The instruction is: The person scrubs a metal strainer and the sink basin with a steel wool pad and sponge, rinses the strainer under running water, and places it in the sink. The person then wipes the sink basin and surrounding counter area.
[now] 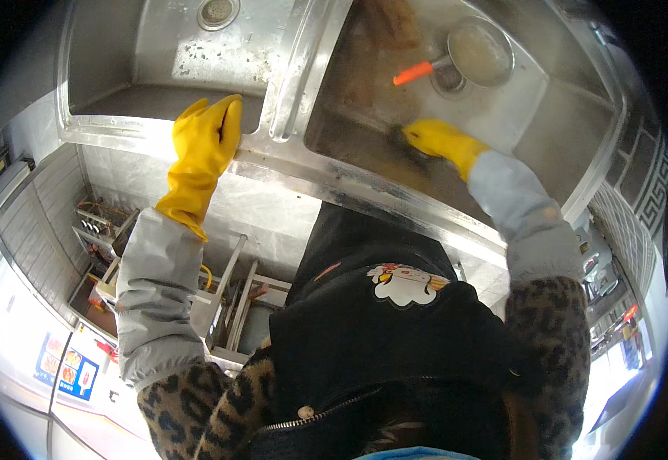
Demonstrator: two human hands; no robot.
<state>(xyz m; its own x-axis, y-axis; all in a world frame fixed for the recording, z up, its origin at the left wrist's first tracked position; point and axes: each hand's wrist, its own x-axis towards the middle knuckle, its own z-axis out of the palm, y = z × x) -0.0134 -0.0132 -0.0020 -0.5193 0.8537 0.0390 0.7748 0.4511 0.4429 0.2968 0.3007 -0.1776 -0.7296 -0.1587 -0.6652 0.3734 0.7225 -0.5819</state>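
My left hand, in a yellow rubber glove, rests at the front rim of the left stainless steel sink basin, its fingers curled. Whether it grips the rim cannot be told. Inside the right sink basin, my right hand, also in a yellow glove, is closed on a dark scrubber, which is blurred and partly hidden. Beyond that hand lies a round metal strainer or ladle with an orange handle, beside the drain. Brownish wet residue covers part of the basin floor.
A raised steel divider separates the two basins. The left basin has a drain strainer and scattered dark bits. Metal racks with items stand below at the left, and a wire rack is at the right.
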